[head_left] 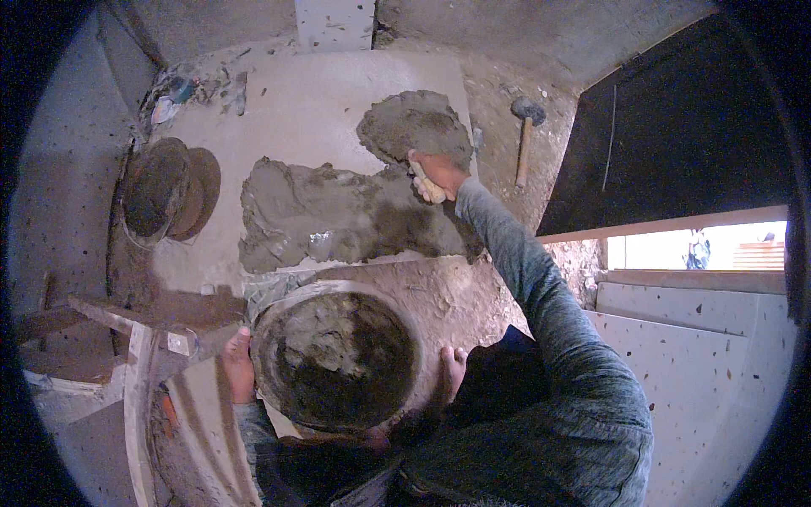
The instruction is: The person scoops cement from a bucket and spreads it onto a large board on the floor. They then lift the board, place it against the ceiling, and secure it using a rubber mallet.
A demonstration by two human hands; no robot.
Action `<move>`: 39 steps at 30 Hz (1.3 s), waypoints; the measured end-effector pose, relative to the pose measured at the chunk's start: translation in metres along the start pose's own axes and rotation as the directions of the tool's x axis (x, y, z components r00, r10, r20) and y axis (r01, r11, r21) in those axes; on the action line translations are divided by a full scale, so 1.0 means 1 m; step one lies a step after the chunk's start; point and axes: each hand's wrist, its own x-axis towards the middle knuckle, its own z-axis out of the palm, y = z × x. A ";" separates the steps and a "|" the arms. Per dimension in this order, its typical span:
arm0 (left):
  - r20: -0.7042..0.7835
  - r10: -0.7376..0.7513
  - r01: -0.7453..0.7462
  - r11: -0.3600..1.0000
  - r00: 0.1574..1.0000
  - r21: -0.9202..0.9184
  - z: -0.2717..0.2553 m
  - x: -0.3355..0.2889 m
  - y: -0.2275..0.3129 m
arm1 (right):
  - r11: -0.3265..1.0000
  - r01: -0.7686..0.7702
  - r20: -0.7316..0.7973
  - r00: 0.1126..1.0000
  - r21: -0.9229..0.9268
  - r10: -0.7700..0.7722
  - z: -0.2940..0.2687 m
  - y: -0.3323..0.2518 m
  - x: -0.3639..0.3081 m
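Note:
My right hand (439,176) is closed around the wooden handle (430,188) of a hand tool. Its working end is hidden by the hand and the wet mortar. Beneath it, a rounded heap of grey mortar (410,118) joins a wide, rough band of mortar (312,211) across a pale slab (304,93). Close to my body stands a round basin (411,342) with wet mortar (338,338) inside. My left hand (238,367) is at the basin's left edge, thumb pointing away from me. Its other fingers cannot be made out.
A mallet (525,139) lies right of the slab. On the left, a dark round pan (156,190) stands beside a brown disc-shaped thing (198,194). A wooden frame (139,406) is at lower left. White speckled panels (676,355) and a black panel (676,144) flank the right.

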 end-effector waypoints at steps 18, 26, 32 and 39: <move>-0.048 -0.020 0.023 0.998 0.999 0.062 -0.011 0.000 -0.016 | 0.922 0.003 -0.236 0.967 0.388 0.096 0.015 0.052 -0.090; -0.004 0.012 -0.012 1.000 1.000 0.022 -0.004 -0.001 -0.004 | 0.964 -0.110 0.014 0.994 0.243 0.110 0.061 0.026 -0.047; 0.022 0.049 -0.049 0.998 0.999 0.034 0.001 -0.008 0.016 | 0.990 -0.039 0.030 0.999 -0.136 0.044 0.067 0.014 -0.056; 0.078 -0.052 0.045 0.996 0.996 0.083 -0.010 -0.006 0.013 | 0.838 -0.060 0.054 0.993 -0.543 0.106 0.036 0.018 -0.077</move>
